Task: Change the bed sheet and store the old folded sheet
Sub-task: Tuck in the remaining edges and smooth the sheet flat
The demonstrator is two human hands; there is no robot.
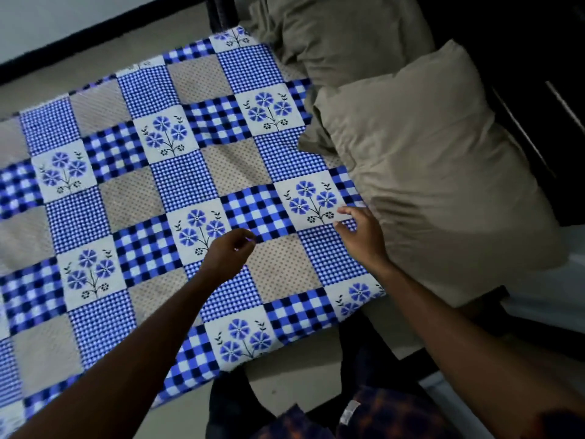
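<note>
Two hands over one patchwork sheet, two beige pillows

There was one blue-and-tan patchwork sheet, there were two tan pillows, counted as the nearer pillow and the farther pillow behind it, and there were two bare hands, namely the left hand and the right hand.
</note>
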